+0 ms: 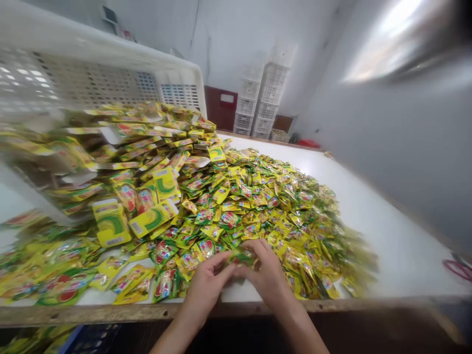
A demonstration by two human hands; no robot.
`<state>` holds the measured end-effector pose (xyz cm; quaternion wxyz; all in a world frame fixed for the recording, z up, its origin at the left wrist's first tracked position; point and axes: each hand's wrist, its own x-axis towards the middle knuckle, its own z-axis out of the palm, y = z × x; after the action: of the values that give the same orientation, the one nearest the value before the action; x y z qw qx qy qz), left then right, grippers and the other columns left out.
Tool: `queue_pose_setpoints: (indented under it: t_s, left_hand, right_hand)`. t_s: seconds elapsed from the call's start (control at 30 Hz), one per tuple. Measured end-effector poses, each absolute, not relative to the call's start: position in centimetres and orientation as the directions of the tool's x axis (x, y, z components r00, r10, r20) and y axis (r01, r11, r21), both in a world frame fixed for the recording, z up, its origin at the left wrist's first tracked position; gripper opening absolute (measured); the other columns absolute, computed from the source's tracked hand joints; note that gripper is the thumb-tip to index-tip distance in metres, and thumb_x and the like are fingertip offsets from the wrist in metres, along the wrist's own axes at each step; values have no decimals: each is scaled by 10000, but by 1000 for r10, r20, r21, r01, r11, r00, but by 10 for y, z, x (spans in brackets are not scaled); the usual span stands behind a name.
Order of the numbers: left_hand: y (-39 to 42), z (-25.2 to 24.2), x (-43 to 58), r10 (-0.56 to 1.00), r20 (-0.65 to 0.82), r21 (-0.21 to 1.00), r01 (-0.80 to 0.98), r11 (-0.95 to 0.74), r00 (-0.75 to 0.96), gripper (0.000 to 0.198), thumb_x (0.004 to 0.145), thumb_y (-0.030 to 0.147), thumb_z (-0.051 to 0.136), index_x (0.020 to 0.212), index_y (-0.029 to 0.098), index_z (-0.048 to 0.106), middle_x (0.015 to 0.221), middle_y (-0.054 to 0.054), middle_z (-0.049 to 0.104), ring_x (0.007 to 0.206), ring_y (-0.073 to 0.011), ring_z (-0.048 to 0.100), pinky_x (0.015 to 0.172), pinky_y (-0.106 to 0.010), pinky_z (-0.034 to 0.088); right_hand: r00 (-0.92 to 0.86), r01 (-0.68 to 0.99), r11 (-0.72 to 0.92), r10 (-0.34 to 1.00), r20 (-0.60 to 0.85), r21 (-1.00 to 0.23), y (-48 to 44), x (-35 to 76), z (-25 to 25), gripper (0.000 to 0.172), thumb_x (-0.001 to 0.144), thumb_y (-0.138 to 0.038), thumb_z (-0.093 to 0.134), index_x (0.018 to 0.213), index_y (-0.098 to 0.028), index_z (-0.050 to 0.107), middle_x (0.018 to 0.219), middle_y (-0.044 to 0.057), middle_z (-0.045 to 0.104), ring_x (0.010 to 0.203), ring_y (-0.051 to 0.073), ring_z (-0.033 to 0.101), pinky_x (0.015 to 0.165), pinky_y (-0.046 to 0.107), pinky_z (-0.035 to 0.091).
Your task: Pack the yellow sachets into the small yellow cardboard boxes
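Observation:
Both my hands meet near the front edge of the table, low in the head view. My left hand (210,280) pinches one end of a small green and yellow packet (241,256) with a red patch. At the packet's other side, the fingers of my right hand (263,273) curl over it, partly hiding it. Around and beyond them spreads a large heap of similar shiny packets (230,219). To the left, yellow and green cardboard boxes (110,221) lie among the packets.
A white plastic basket (201,86) lies tipped on the left, flattened boxes spilling from it. Stacked white crates (271,93) stand by the far wall. Red-handled scissors (457,269) rest at the right. Below the wooden table edge (140,314) is a blue crate (75,339) holding packets.

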<state>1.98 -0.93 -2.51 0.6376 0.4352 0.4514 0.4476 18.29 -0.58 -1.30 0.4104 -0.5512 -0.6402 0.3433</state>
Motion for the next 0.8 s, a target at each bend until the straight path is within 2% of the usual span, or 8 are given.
queue_pose_setpoints:
  t_s: [0.1,0.2,0.27,0.37,0.47,0.67,0.73,0.8]
  left_hand:
    - [-17,-27,19,983,-134,977,-152,153,126,269,833,305,667,1073,206,738,983,-65,727,901,-204,660,797,-280,512]
    - [-12,-18,0,988,74,985,145,-93,132,271,877,288,599,1102,234,739,1045,-75,668,937,-202,643,824,-296,517]
    - [1,-9,-29,973,230,858,467,-214,22,309,892,282,566,1167,257,704,1101,-77,632,973,-207,625,866,-317,508]
    - [34,2,-88,890,426,612,777,-148,-165,443,829,197,593,1268,248,629,1252,-108,569,1194,-305,500,1054,-462,369]
    - [67,4,-137,871,441,596,796,-104,-216,531,703,136,655,1230,198,637,1260,-152,559,1244,-396,424,1066,-565,286]
    - [65,9,-151,859,394,712,699,-60,-327,392,824,354,590,1177,185,608,1046,-106,663,1022,-292,592,930,-390,448]
    - [44,10,-124,937,241,845,530,-74,-252,398,846,425,590,1169,193,596,982,-70,699,925,-252,638,830,-328,496]
    - [22,6,-87,1000,22,969,244,-20,-5,389,824,445,641,1126,200,627,1006,-59,720,937,-238,658,813,-289,507]
  right_hand:
    - [-139,202,-24,989,-53,-979,-13,173,-26,343,805,-435,697,1047,-193,672,855,51,694,672,190,631,555,272,516]
    - [-77,148,-98,991,-110,-984,-18,172,-40,376,790,-508,694,960,-173,687,711,31,675,551,169,602,524,271,524]
    - [1,187,-104,994,-105,-977,-20,176,-44,380,761,-517,721,932,-180,693,656,13,651,503,151,566,493,255,509]
    - [23,230,-100,995,-97,-968,-23,185,-49,391,728,-526,742,925,-190,709,728,28,669,482,137,536,432,247,484]
    - [1,207,-94,995,-95,-974,-26,189,-58,411,720,-540,736,937,-192,723,772,53,694,462,148,543,411,274,492]
    - [70,142,-74,995,-64,-987,-22,187,-54,360,762,-514,718,908,-185,704,813,70,722,508,179,601,490,306,508]
    - [68,101,-31,997,-24,-994,-17,185,-32,319,789,-474,712,923,-184,702,830,72,724,600,191,623,534,292,506]
    - [77,36,53,996,55,-998,-12,180,-6,279,816,-424,702,978,-198,693,894,70,728,749,214,657,635,291,522]
